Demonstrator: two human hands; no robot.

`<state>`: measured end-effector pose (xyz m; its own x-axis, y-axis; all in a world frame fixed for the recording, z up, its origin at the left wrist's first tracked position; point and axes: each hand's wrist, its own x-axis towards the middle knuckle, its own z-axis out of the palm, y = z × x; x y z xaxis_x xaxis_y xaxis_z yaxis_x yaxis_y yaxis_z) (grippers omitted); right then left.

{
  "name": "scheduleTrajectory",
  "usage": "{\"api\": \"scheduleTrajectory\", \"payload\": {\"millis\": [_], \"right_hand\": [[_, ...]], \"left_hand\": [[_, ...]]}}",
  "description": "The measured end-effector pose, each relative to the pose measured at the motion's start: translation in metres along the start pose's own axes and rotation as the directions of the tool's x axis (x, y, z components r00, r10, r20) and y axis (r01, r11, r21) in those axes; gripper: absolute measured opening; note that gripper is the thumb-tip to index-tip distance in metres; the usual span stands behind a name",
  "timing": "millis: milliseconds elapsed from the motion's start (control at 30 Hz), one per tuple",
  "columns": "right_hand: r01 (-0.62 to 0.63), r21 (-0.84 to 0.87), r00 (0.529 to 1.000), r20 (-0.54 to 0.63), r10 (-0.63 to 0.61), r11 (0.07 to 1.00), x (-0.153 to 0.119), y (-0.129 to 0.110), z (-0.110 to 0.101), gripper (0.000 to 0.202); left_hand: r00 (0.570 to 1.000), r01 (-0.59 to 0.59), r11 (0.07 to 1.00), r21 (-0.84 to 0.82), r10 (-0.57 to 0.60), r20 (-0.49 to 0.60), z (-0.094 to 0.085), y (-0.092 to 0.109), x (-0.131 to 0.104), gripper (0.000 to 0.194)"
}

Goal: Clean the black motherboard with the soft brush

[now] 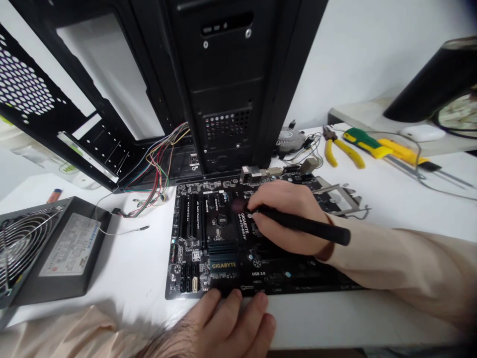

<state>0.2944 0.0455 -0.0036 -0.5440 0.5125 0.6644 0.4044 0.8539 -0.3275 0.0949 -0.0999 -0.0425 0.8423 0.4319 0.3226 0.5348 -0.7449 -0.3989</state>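
Observation:
A black Gigabyte motherboard [223,238] lies flat on the white table. My right hand [286,214] is closed around a brush with a thick black handle [309,226], which points down to the right. The brush's dark reddish tip [240,205] is blurred and sits over the middle of the board, near its printed lettering. At the front edge of the board rests my left hand [231,323], fingers stretched out and fingertips at the edge, holding nothing.
Behind the board stands an open black computer case [227,99] with loose coloured wires [160,159]. A power supply [67,243] is on the left. To the right are a CPU cooler [290,139], yellow-handled pliers [341,149], a green-and-yellow screwdriver [367,141] and a metal bracket [341,196].

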Motion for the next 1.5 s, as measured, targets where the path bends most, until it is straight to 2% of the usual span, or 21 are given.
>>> {"api": "scheduleTrajectory", "payload": {"millis": [67, 133, 200, 267, 367, 433, 467, 567, 633, 733, 800, 867, 933, 967, 1033, 1100, 1167, 1267, 1333, 1400, 1500], "right_hand": [[-0.013, -0.080, 1.000, -0.010, 0.012, 0.997, 0.0009, 0.0006, 0.0008, 0.013], [0.001, -0.114, 0.999, 0.045, 0.004, 0.994, 0.0014, 0.0012, 0.0010, 0.011], [0.045, -0.022, 0.990, 0.134, -0.042, 0.999, 0.0012, 0.0009, 0.0005, 0.010], [0.069, 0.155, 0.981, 0.169, -0.095, 0.985, 0.0003, -0.0006, -0.0004, 0.012], [0.026, 0.296, 0.998, 0.044, -0.041, 0.955, -0.0006, -0.0022, -0.0006, 0.014], [-0.045, 0.235, 0.998, -0.035, 0.055, 0.971, -0.0004, -0.0009, 0.0003, 0.011], [-0.077, 0.170, 0.996, -0.037, 0.084, 0.982, 0.0000, 0.0003, 0.0009, 0.010], [-0.093, -0.018, 0.995, 0.038, 0.093, 0.996, 0.0011, 0.0040, 0.0025, 0.011], [-0.075, -0.038, 0.993, 0.089, 0.078, 0.996, 0.0015, 0.0045, 0.0024, 0.009], [-0.064, 0.190, 0.979, 0.202, 0.025, 0.980, 0.0022, 0.0019, -0.0004, 0.009], [-0.071, 0.401, 0.960, 0.275, -0.046, 0.913, 0.0025, -0.0004, -0.0033, 0.011], [-0.084, 0.534, 0.953, 0.289, -0.089, 0.841, 0.0025, -0.0023, -0.0052, 0.013], [-0.092, 0.570, 0.974, 0.221, -0.044, 0.817, 0.0020, -0.0032, -0.0049, 0.014], [-0.106, 0.545, 0.986, 0.164, 0.018, 0.832, 0.0018, -0.0033, -0.0040, 0.015], [-0.175, 0.421, 0.984, 0.055, 0.167, 0.890, 0.0016, -0.0026, -0.0013, 0.013], [-0.231, 0.267, 0.970, -0.007, 0.242, 0.936, 0.0021, -0.0007, 0.0014, 0.008], [-0.214, 0.151, 0.977, 0.018, 0.214, 0.965, 0.0029, 0.0014, 0.0029, 0.009], [-0.161, 0.089, 0.982, 0.118, 0.150, 0.983, 0.0034, 0.0023, 0.0028, 0.010], [-0.210, 0.138, 0.965, 0.189, 0.183, 0.968, 0.0029, 0.0010, 0.0018, 0.010], [-0.278, 0.269, 0.949, 0.227, 0.220, 0.922, 0.0016, -0.0008, 0.0002, 0.014], [-0.279, 0.445, 0.959, 0.171, 0.226, 0.851, -0.0001, -0.0028, -0.0034, 0.018]], "left_hand": [[1.000, -0.002, 1.000, -0.010, 0.002, 0.000, -0.0004, -0.0007, 0.0008, 0.026], [1.000, -0.010, 1.000, -0.014, 0.010, -0.002, -0.0005, -0.0012, 0.0017, 0.026], [1.000, -0.010, 1.000, -0.014, 0.010, -0.008, -0.0003, -0.0012, 0.0022, 0.025], [1.000, 0.001, 1.000, -0.014, -0.001, -0.013, 0.0003, -0.0009, 0.0021, 0.025], [1.000, 0.005, 1.000, -0.011, -0.005, -0.010, 0.0013, -0.0006, 0.0013, 0.025], [1.000, -0.001, 1.000, -0.007, 0.001, -0.003, 0.0012, -0.0009, 0.0008, 0.026], [1.000, -0.005, 1.000, -0.005, 0.005, -0.003, 0.0009, -0.0010, 0.0008, 0.026], [1.000, -0.006, 1.000, -0.005, 0.006, -0.009, -0.0006, -0.0015, 0.0014, 0.026], [1.000, -0.002, 1.000, -0.008, 0.001, -0.013, -0.0012, -0.0018, 0.0025, 0.025], [1.000, 0.007, 1.000, -0.014, -0.008, -0.021, -0.0008, -0.0021, 0.0039, 0.024], [1.000, 0.011, 1.000, -0.016, -0.011, -0.022, 0.0001, -0.0022, 0.0041, 0.023], [1.000, 0.007, 1.000, -0.011, -0.007, -0.019, 0.0009, -0.0018, 0.0036, 0.024], [1.000, 0.002, 1.000, -0.008, -0.003, -0.010, 0.0013, -0.0012, 0.0027, 0.025], [1.000, 0.001, 1.000, -0.008, -0.001, -0.005, 0.0014, -0.0007, 0.0022, 0.025], [1.000, -0.002, 1.000, -0.007, 0.002, 0.007, 0.0014, 0.0001, 0.0011, 0.026], [1.000, -0.004, 1.000, -0.003, 0.005, 0.013, 0.0015, 0.0007, 0.0000, 0.028], [1.000, -0.003, 1.000, 0.006, 0.003, 0.010, 0.0018, 0.0007, -0.0010, 0.029], [1.000, -0.015, 1.000, 0.015, 0.015, 0.010, 0.0018, 0.0001, -0.0016, 0.030], [1.000, -0.019, 1.000, 0.007, 0.019, 0.023, 0.0017, 0.0000, -0.0014, 0.029], [1.000, -0.009, 1.000, 0.000, 0.009, 0.019, 0.0016, 0.0003, -0.0010, 0.029], [1.000, 0.006, 1.000, 0.005, -0.006, 0.007, 0.0019, 0.0010, -0.0009, 0.029]]}}
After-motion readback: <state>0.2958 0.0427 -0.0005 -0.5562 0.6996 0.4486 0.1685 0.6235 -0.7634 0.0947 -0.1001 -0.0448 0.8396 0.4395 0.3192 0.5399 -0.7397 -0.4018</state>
